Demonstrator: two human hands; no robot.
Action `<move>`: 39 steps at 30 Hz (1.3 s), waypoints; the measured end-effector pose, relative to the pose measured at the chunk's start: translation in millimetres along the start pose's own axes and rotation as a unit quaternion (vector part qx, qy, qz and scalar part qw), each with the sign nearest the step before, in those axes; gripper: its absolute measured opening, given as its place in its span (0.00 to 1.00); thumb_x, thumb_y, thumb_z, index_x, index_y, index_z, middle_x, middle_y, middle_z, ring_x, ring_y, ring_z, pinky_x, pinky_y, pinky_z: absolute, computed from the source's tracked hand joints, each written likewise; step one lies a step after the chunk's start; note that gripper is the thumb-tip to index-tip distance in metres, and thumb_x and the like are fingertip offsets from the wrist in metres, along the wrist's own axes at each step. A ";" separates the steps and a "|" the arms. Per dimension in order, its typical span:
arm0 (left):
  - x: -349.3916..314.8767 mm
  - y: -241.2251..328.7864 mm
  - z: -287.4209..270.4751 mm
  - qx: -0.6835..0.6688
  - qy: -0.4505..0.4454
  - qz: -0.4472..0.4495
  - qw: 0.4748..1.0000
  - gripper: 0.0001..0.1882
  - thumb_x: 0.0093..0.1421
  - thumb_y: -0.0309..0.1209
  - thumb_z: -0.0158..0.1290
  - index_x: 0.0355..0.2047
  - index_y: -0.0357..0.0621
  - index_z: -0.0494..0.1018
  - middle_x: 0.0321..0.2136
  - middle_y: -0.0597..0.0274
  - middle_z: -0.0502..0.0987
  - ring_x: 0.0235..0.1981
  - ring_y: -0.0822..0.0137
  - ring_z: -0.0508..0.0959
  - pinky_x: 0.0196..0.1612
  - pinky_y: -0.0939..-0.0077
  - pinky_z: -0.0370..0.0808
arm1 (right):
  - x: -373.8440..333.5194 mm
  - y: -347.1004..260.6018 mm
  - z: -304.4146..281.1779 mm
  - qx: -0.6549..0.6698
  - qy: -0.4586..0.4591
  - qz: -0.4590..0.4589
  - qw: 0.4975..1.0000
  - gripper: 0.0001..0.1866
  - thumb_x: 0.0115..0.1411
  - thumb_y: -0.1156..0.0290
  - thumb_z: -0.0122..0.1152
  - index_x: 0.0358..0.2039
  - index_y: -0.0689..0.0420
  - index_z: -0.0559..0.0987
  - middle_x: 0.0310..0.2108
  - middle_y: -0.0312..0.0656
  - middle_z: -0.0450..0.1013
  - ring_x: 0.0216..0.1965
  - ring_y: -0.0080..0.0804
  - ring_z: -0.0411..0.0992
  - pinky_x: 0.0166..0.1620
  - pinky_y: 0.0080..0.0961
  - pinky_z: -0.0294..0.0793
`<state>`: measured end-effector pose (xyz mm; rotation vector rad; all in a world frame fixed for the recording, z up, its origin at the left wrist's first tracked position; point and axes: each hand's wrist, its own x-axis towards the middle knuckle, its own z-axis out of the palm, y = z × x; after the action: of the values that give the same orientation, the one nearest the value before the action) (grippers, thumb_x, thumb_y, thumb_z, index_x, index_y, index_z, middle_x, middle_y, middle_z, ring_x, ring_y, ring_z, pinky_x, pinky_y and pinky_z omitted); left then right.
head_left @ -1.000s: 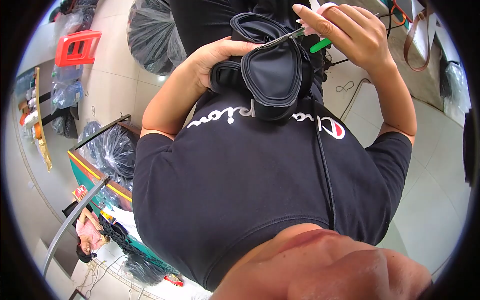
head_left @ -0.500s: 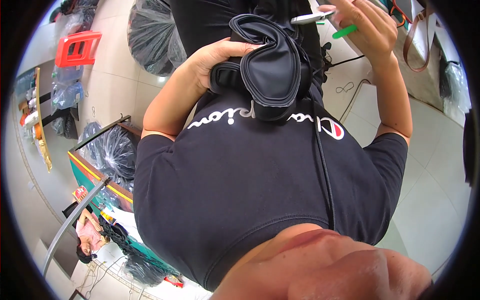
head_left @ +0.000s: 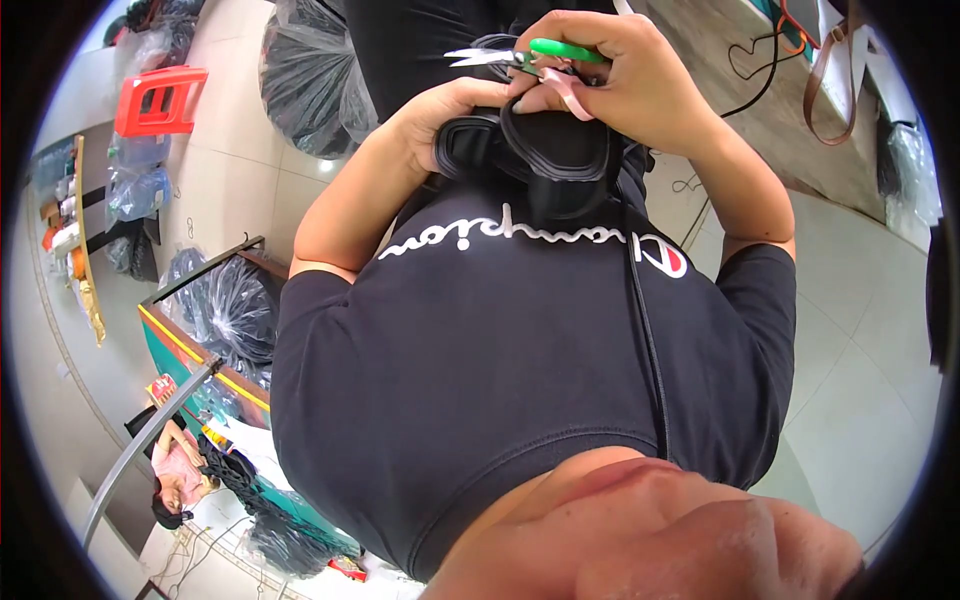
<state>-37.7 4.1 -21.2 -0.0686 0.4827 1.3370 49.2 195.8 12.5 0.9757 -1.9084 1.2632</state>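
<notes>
Left hand (head_left: 445, 118) closed, thumb pressed over the edge of a black leather-like piece (head_left: 562, 150), fingers mostly hidden under it. Piece sits just right of that hand, in front of the chest: thick layered rims, one rounded lobe under the right hand, a smaller lobe (head_left: 466, 146) against the left palm. Right hand (head_left: 625, 75) curled round scissors (head_left: 530, 66), just above and right of the left one; green handle loop at its fingers, pink wrap (head_left: 566, 92) on the other loop by its thumb. Blades point left, slightly parted, over the left thumb; can't tell whether they touch the piece. Below both hands: black T-shirt (head_left: 500, 350) with pale lettering, thin black cord (head_left: 647, 330) running down it. Right of the right hand: black cable (head_left: 765, 92), grey bench (head_left: 800, 150), brown strap (head_left: 828, 128) in a loop. Left of the left hand, well apart: clear bag of dark stuff (head_left: 312, 85) on the tiled floor (head_left: 225, 165); farther left, a red stool (head_left: 130, 105). Below left, farther off: yellow-edged bench (head_left: 183, 342) carrying another clear bag (head_left: 238, 305); past it, a person in a pink top (head_left: 178, 472) beside black material (head_left: 235, 475).
</notes>
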 end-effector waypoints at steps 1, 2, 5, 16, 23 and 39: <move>-1.5 0.5 -2.1 0.009 0.026 -0.012 1.000 0.16 0.59 0.28 0.49 0.45 0.27 0.69 0.38 0.47 0.77 0.36 0.60 0.81 0.42 0.69 0.81 | 9.4 -11.0 1.7 0.003 -0.003 -0.001 1.000 0.11 0.49 0.80 0.65 0.35 0.63 0.77 0.26 0.40 0.75 0.28 0.20 0.72 0.31 0.18 0.71; -3.4 0.6 -3.7 0.018 0.053 -0.025 0.998 0.16 0.59 0.28 0.48 0.45 0.27 0.69 0.38 0.46 0.77 0.36 0.60 0.81 0.42 0.69 0.81 | 20.4 -30.4 1.8 0.103 0.014 0.201 0.974 0.10 0.50 0.79 0.66 0.34 0.63 0.76 0.27 0.39 0.75 0.30 0.20 0.72 0.33 0.17 0.71; -2.4 0.1 0.7 -0.013 -0.030 -0.019 0.999 0.15 0.59 0.28 0.48 0.43 0.27 0.70 0.37 0.47 0.78 0.36 0.60 0.81 0.43 0.68 0.80 | 19.3 -10.6 1.4 0.268 0.008 0.085 0.960 0.11 0.51 0.79 0.67 0.34 0.63 0.75 0.31 0.37 0.74 0.33 0.20 0.71 0.37 0.15 0.71; -19.3 -9.6 23.6 0.449 0.114 0.313 0.829 0.25 0.49 0.19 0.62 0.48 0.36 0.70 0.43 0.61 0.75 0.44 0.71 0.74 0.49 0.75 0.71 | 21.6 -15.4 -104.9 -0.460 0.093 0.435 0.768 0.20 0.46 0.71 0.71 0.34 0.68 0.73 0.19 0.49 0.74 0.22 0.28 0.73 0.27 0.26 0.71; -21.7 -6.2 10.6 0.431 0.049 0.427 0.793 0.26 0.54 0.24 0.60 0.53 0.36 0.66 0.47 0.60 0.73 0.50 0.68 0.71 0.54 0.74 0.66 | -24.2 55.4 -193.3 -0.662 0.011 0.481 0.574 0.19 0.45 0.59 0.69 0.22 0.65 0.80 0.24 0.51 0.76 0.26 0.39 0.77 0.31 0.34 0.74; -6.7 -20.4 26.4 0.160 -0.018 0.356 0.920 0.30 0.70 0.46 0.29 0.52 0.29 0.66 0.48 0.52 0.73 0.51 0.64 0.72 0.56 0.71 0.67 | 14.3 -45.3 -31.2 0.252 0.212 0.348 0.878 0.21 0.66 0.60 0.47 0.21 0.61 0.72 0.19 0.42 0.70 0.16 0.22 0.66 0.21 0.15 0.66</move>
<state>-11.6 1.4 0.5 0.4435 0.7286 1.9438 83.6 209.9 55.5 0.1474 -1.6363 2.2539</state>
